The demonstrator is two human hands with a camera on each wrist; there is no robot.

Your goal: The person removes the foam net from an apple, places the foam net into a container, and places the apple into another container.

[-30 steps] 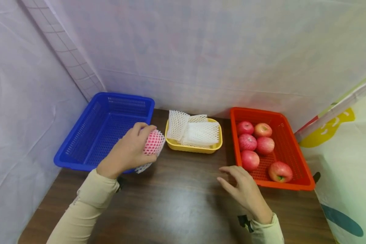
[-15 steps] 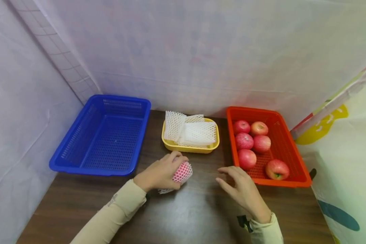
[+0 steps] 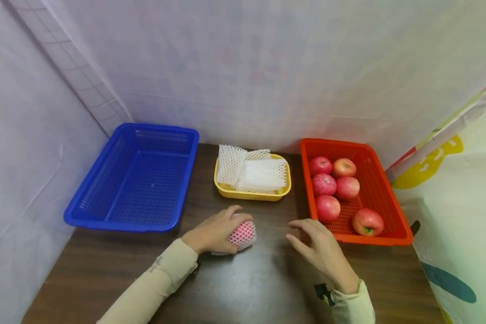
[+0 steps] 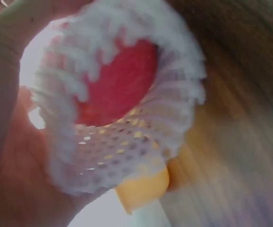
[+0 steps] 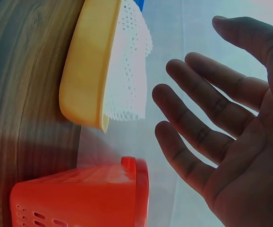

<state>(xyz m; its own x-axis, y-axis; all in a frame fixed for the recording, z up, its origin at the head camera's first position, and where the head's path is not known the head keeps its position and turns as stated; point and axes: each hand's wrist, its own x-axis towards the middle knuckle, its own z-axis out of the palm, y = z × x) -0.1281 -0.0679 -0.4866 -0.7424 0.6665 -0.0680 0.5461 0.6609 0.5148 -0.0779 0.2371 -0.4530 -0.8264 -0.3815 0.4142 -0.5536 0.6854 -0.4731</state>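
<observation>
My left hand (image 3: 218, 231) grips a red apple (image 4: 122, 85) wrapped in a white foam net sleeve (image 4: 174, 113), low over the middle of the table. The sleeve's open end faces the left wrist camera, and the apple's red skin shows inside it. My right hand (image 3: 321, 252) holds nothing; its fingers are spread and relaxed, beside the near left corner of the red basket (image 3: 389, 198). In the right wrist view the palm and fingers show bare.
Several apples (image 3: 347, 188) lie in the red basket. A yellow tray (image 3: 251, 195) with flat white foam nets (image 3: 265, 173) stands at the back middle. On the left is a blue basket (image 3: 125, 225) with nothing in it. White sheeting (image 3: 267, 67) hangs behind the brown table (image 3: 243, 288).
My left hand has carried the net-wrapped apple rightward from beside the blue basket to the table's middle, then slightly lower. The right hand has stayed nearly still.
</observation>
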